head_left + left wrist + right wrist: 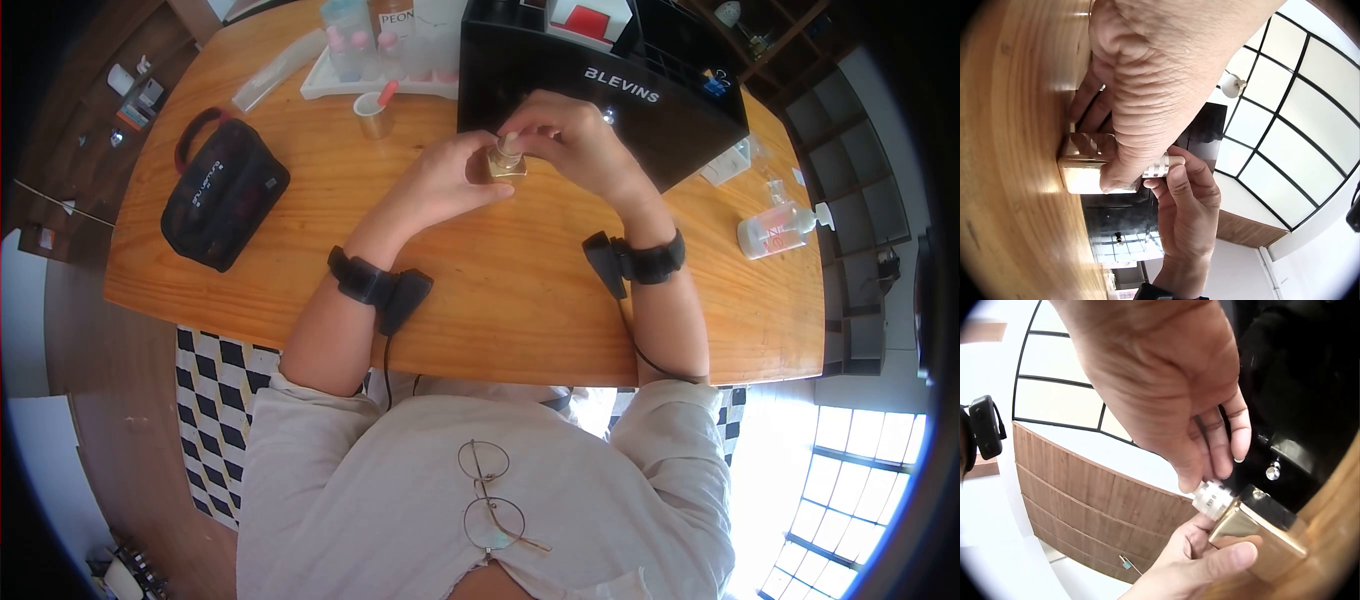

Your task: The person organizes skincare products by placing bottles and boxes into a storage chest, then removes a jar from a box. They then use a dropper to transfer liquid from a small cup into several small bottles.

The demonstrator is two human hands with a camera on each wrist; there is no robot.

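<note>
A small square gold bottle (506, 166) stands on the wooden table (500, 290) in front of a black box. My left hand (450, 180) grips the bottle's body (1085, 172) with thumb and fingers curled round it. My right hand (570, 135) pinches the silver ribbed cap (1213, 499) at the bottle's top (1159, 166). In the right wrist view the gold bottle (1260, 534) tilts slightly, cap still against its neck.
A black organiser box marked BLEVINS (620, 85) stands just behind the hands. A black pouch (222, 190) lies at the left, a white tray with bottles (380, 60) and a small cup (374, 113) at the back. A pump bottle (782, 228) lies at the right.
</note>
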